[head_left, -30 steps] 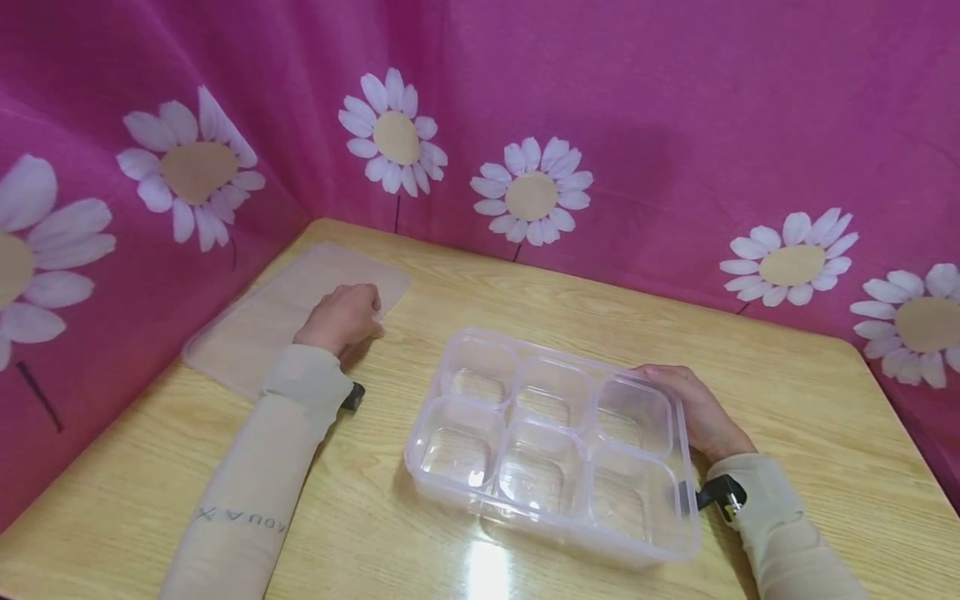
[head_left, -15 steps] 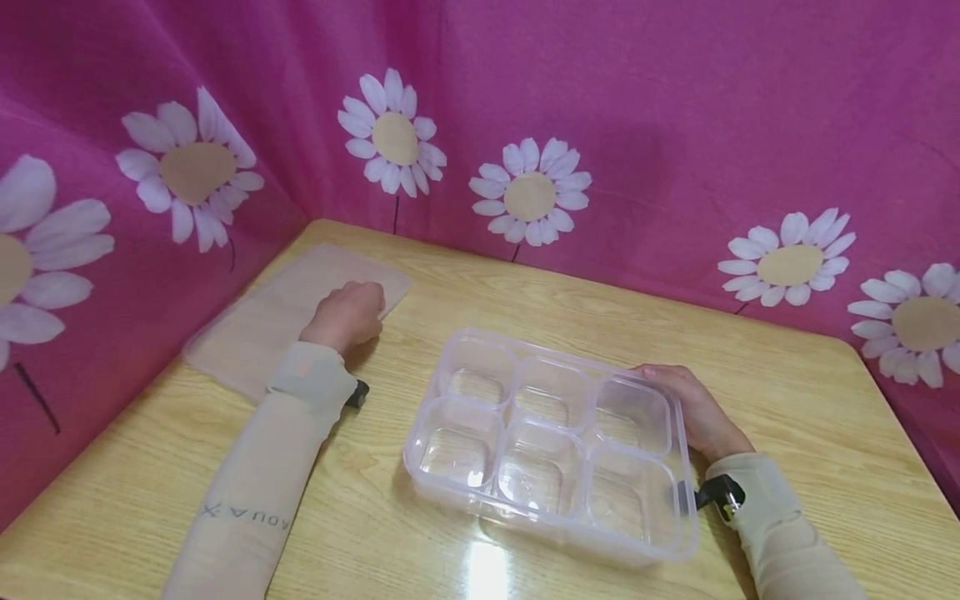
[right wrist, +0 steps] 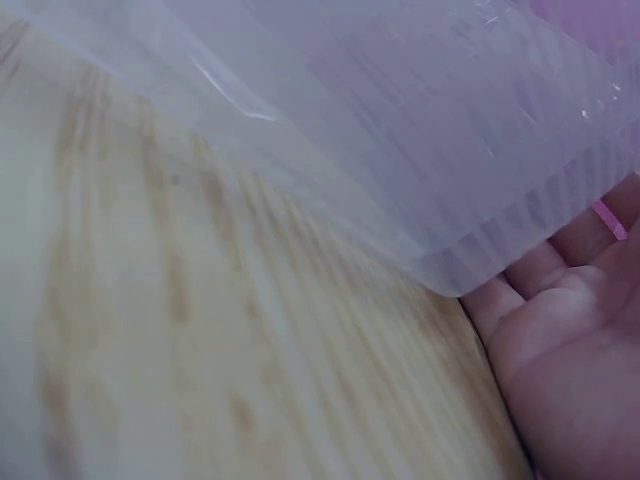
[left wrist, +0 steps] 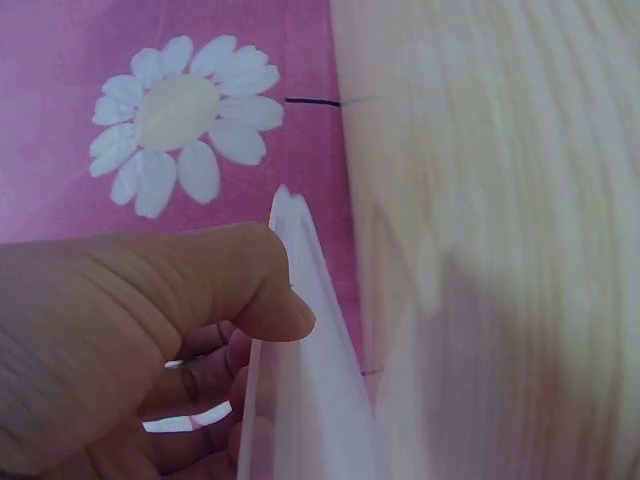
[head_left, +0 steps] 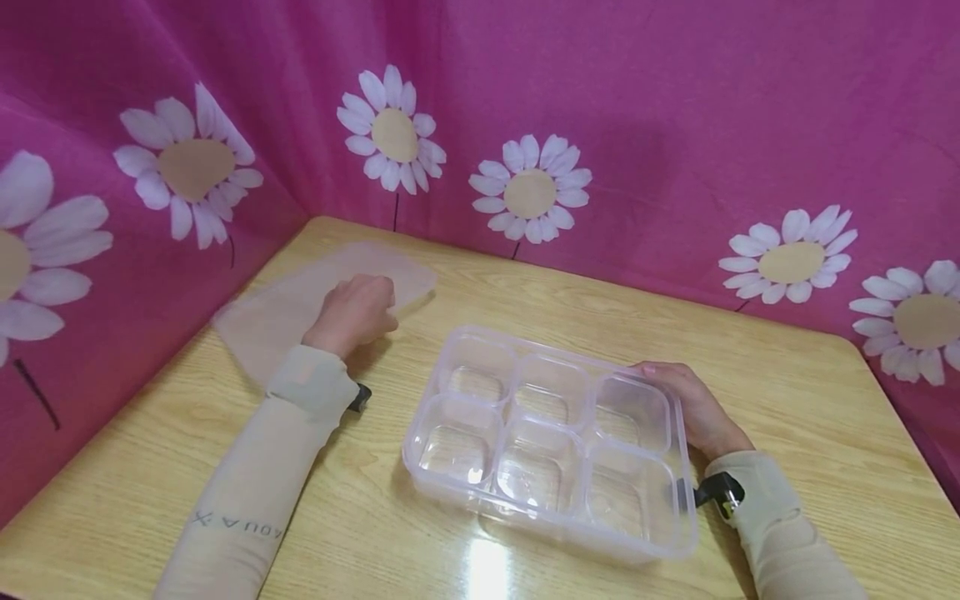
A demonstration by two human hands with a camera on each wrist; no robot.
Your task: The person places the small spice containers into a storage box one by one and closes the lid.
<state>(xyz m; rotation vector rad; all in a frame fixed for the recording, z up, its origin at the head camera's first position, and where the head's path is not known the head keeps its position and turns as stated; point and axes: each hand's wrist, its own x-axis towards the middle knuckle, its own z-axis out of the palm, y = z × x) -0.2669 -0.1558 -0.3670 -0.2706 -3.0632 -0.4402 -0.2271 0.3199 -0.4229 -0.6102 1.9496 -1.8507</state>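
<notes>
My left hand (head_left: 352, 312) pinches the near-right edge of a thin translucent plastic lid (head_left: 262, 321), thumb on top. Seen from the left wrist, the thumb presses on the lid's edge (left wrist: 325, 390) and the fingers lie partly hidden behind it. The lid is raised and tilted a little off the table at the far left. A clear plastic box (head_left: 551, 433) with several compartments stands uncovered in the middle. My right hand (head_left: 693, 408) rests against its far right corner with fingers extended. In the right wrist view, the fingers pass out of sight behind the box wall (right wrist: 400, 130).
Light wooden table (head_left: 360, 533) under everything. A magenta curtain (head_left: 645, 100) with white daisies closes off the back and left sides. Bare wood shows between lid and box.
The left hand has shifted slightly away and to the right, and the lid has slid right and lifted with it. Box and right hand have stayed put.
</notes>
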